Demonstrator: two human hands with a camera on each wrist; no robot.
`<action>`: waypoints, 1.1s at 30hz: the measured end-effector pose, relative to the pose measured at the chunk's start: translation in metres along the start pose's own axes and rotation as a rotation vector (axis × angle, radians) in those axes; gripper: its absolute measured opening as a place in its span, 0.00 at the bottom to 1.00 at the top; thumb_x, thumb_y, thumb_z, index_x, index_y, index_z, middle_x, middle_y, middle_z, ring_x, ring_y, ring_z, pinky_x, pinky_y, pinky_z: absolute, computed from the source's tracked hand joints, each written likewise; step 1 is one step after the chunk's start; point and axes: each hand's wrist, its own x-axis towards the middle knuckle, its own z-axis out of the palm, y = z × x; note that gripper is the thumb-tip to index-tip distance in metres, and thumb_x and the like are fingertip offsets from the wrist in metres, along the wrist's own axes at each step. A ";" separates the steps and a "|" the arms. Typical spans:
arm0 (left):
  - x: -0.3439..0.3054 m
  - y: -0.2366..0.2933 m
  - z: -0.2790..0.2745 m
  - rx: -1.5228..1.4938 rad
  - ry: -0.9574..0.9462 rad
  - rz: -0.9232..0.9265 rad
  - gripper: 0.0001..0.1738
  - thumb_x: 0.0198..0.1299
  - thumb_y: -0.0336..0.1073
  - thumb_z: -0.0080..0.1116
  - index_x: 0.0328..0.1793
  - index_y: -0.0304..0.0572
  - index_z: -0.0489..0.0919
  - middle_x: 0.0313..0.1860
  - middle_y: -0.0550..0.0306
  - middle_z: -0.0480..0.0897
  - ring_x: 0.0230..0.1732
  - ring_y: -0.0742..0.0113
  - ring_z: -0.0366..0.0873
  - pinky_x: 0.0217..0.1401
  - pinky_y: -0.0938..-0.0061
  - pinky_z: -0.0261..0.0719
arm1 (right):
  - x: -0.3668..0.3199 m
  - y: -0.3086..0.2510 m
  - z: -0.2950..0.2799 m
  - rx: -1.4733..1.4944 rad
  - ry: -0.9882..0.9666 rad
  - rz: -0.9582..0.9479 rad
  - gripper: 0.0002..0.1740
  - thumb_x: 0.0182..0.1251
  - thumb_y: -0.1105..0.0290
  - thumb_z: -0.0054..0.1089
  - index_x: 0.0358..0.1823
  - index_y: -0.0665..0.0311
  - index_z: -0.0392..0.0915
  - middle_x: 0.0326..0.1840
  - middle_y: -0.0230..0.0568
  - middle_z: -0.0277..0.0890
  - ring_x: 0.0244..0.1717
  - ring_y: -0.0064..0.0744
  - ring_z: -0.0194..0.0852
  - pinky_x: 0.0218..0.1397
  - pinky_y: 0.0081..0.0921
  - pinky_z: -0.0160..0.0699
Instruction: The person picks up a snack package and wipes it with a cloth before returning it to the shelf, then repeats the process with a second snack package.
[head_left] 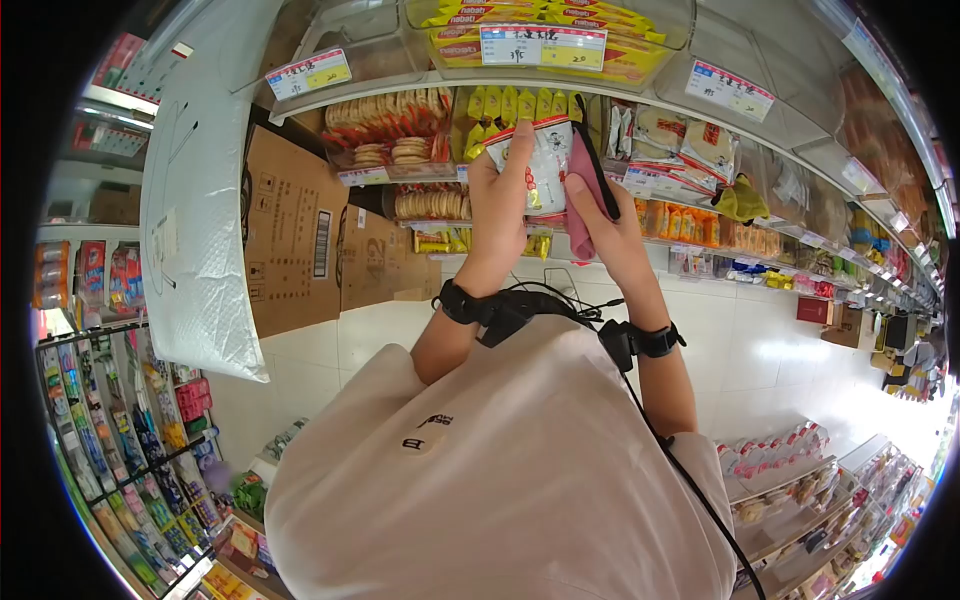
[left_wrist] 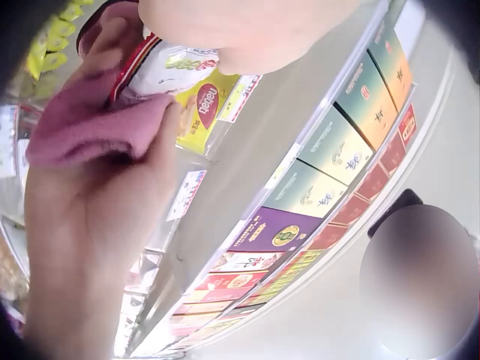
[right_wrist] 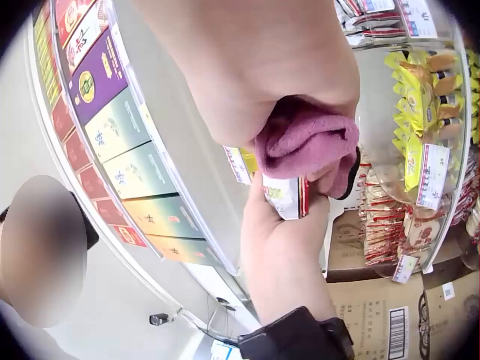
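In the head view a white snack packet (head_left: pixel 546 170) with red trim is held up in front of the shelves. My left hand (head_left: pixel 496 220) grips it from the left side, thumb lying over its front. A pink cloth (head_left: pixel 585 185) with a dark edge is bunched in my right hand (head_left: pixel 615 228), against the packet's right side. The right wrist view shows the folded cloth (right_wrist: pixel 311 142) gripped just above the packet (right_wrist: pixel 285 196), with the fingers of my left hand around the packet's end.
Shelf bins ahead hold round crackers (head_left: pixel 395 112), yellow packets (head_left: pixel 515 103) and other wrapped snacks. A yellow-green cloth (head_left: pixel 741 200) hangs at a shelf edge to the right. Cardboard boxes (head_left: pixel 290 235) stand at left beside a white wrapped panel (head_left: pixel 195 240). Cables hang near my wrists.
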 end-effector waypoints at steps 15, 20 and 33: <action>0.004 0.000 -0.004 0.039 -0.119 -0.039 0.30 0.73 0.48 0.60 0.70 0.31 0.73 0.46 0.60 0.80 0.45 0.74 0.78 0.51 0.81 0.77 | -0.009 0.004 0.009 -0.627 0.012 -0.797 0.20 0.64 0.75 0.67 0.55 0.75 0.77 0.43 0.55 0.80 0.45 0.53 0.81 0.51 0.35 0.78; 0.004 -0.001 -0.009 -0.113 -0.172 -0.141 0.27 0.81 0.50 0.41 0.67 0.31 0.73 0.58 0.45 0.84 0.55 0.59 0.85 0.59 0.66 0.84 | -0.009 -0.006 -0.001 -0.416 0.193 -0.320 0.25 0.65 0.75 0.63 0.63 0.76 0.74 0.58 0.55 0.78 0.58 0.56 0.78 0.64 0.42 0.75; -0.014 -0.010 0.012 -0.215 -0.372 -0.275 0.42 0.76 0.70 0.32 0.73 0.41 0.71 0.66 0.54 0.78 0.67 0.66 0.76 0.71 0.67 0.73 | 0.001 -0.010 0.007 -0.805 0.105 -0.870 0.19 0.67 0.67 0.60 0.57 0.68 0.79 0.63 0.47 0.75 0.70 0.61 0.65 0.75 0.50 0.63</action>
